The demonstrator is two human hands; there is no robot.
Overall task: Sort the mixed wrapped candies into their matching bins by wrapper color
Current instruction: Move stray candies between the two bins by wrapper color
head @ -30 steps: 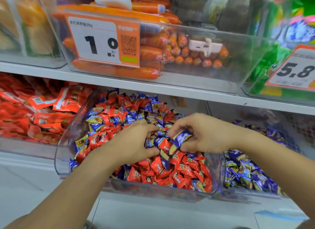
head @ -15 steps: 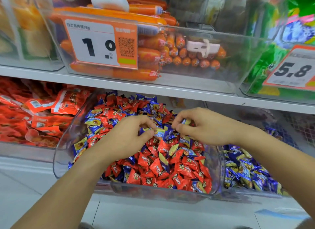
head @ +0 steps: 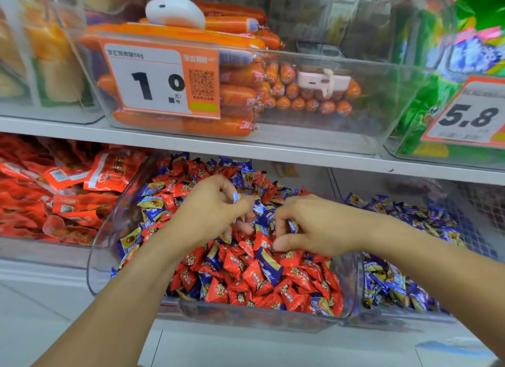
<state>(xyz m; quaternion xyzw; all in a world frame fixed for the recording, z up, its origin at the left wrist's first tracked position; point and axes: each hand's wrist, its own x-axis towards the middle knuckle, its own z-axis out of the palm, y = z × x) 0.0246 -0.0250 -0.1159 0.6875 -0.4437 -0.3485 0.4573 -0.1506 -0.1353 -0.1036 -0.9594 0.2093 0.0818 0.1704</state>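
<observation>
While both hands pick in the mixed bin (head: 103, 246) on the lower shelf, left hand (head: 210, 211) and right hand (head: 317, 224) each pinch blue candies (head: 262, 211); overfull fists could spill some among the red candies (head: 246, 279). Upper-shelf tags (head: 161, 79) read 1.0 and 5.8.

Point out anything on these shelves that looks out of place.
The clear middle bin holds red candies with blue candies mixed through them, though blue ones have their own bin on the right. Both hands, left hand and right hand, are picking blue pieces out. A white device lies atop the sausages.
</observation>
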